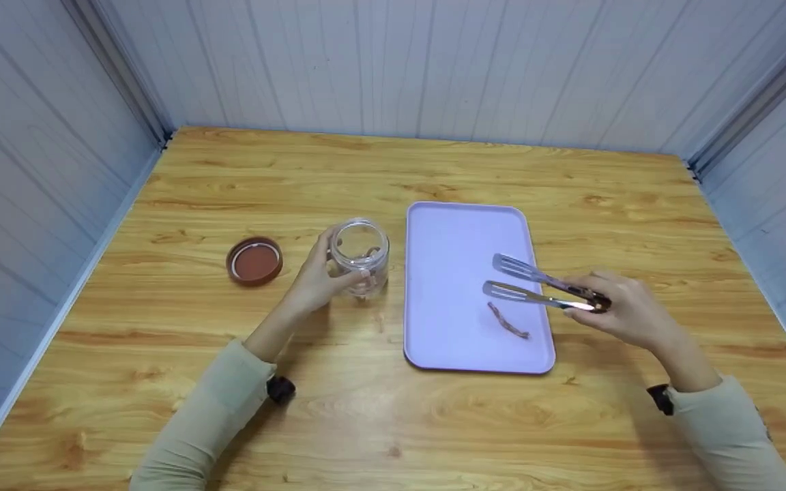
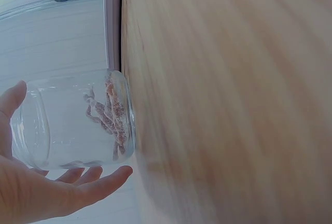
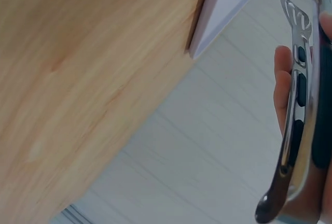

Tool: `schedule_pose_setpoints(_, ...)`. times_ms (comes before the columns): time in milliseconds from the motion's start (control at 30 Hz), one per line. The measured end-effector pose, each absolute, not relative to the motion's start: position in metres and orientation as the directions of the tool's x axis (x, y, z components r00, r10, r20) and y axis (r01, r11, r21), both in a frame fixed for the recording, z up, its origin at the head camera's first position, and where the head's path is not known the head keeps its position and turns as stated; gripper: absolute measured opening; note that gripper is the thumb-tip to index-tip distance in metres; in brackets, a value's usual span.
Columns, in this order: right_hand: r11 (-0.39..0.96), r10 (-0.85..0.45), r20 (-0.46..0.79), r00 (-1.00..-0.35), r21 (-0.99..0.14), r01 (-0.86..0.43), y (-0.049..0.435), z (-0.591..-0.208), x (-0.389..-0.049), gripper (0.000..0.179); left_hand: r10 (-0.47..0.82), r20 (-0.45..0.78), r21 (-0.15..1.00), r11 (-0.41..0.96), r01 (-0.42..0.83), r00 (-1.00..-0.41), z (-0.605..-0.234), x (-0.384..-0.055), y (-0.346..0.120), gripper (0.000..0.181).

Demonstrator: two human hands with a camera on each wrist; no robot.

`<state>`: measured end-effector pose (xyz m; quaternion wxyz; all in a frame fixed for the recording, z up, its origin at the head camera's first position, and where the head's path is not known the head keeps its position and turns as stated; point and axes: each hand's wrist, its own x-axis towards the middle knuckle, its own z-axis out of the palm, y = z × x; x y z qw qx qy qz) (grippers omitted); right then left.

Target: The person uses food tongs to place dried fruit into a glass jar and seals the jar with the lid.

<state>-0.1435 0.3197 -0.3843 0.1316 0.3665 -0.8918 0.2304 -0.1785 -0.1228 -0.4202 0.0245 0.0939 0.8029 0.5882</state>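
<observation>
My left hand (image 1: 316,281) grips a clear jar (image 1: 360,259) left of the tray, thumb on the near side and fingers round the far side. The jar stands upright with its mouth uncovered. Several reddish-brown dried strips (image 2: 110,115) lie at its bottom in the left wrist view. Metal tongs (image 1: 536,283) are in my right hand (image 1: 628,310), their slotted tips apart over the right part of a lilac tray (image 1: 447,286), with nothing between them. One brown twisted strip (image 1: 507,320) lies on the tray just below the tips.
A reddish-brown round lid (image 1: 254,262) lies left of the jar on the wooden table (image 1: 393,423). White panel walls (image 1: 420,68) stand behind the table and along both sides.
</observation>
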Motion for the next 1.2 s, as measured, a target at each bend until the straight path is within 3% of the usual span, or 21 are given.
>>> schedule_pose_setpoints(433,0.692,-0.567,0.339,-0.751,-0.300,-0.657,0.336,-0.401,-0.119,0.040,0.186,0.070,0.951,0.285,0.122,-0.980,-0.398,-0.167,-0.118,0.084)
schedule_pose_setpoints(900,0.632,-0.615,0.369,-0.697,-0.298,-0.716,0.334,-0.411,-0.108,0.036,0.191,0.049,0.953,0.285,0.103,-0.980,-0.386,-0.160,-0.116,0.082)
schedule_pose_setpoints(1200,0.634,-0.610,0.356,-0.708,-0.318,-0.705,0.332,-0.412,-0.107,0.036,0.179,0.069,0.948,0.294,0.120,-0.981,-0.409,-0.173,-0.120,0.085)
